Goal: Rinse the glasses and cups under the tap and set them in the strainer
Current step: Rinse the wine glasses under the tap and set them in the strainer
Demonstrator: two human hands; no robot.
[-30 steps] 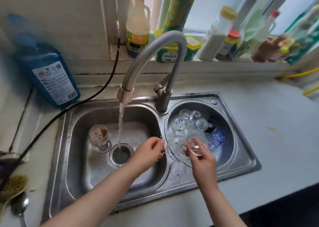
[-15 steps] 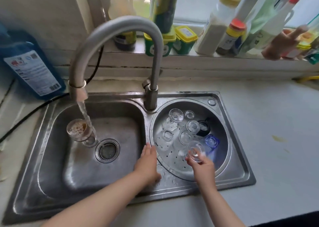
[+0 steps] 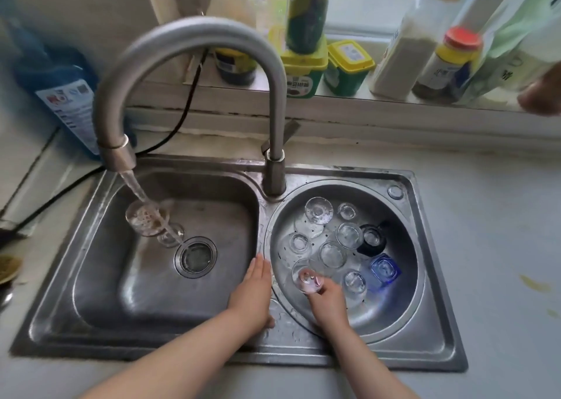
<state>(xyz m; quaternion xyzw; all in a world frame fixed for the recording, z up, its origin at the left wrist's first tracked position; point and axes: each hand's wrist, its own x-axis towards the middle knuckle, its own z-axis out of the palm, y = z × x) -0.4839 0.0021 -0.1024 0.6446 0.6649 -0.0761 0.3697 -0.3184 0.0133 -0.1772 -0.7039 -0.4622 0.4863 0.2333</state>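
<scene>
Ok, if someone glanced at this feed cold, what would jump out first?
Probably the tap running into the left basin, its stream striking a stemmed glass by the drain. Then the round strainer in the right basin, crowded with upturned glasses, where the right hand holds a small clear glass.

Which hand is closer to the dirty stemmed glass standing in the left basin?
Left. The left hand rests flat on the divider at that basin's right edge, across the drain from the dirty stemmed glass. The right hand is farther right, over the round metal strainer, holding a small clear glass.
</scene>
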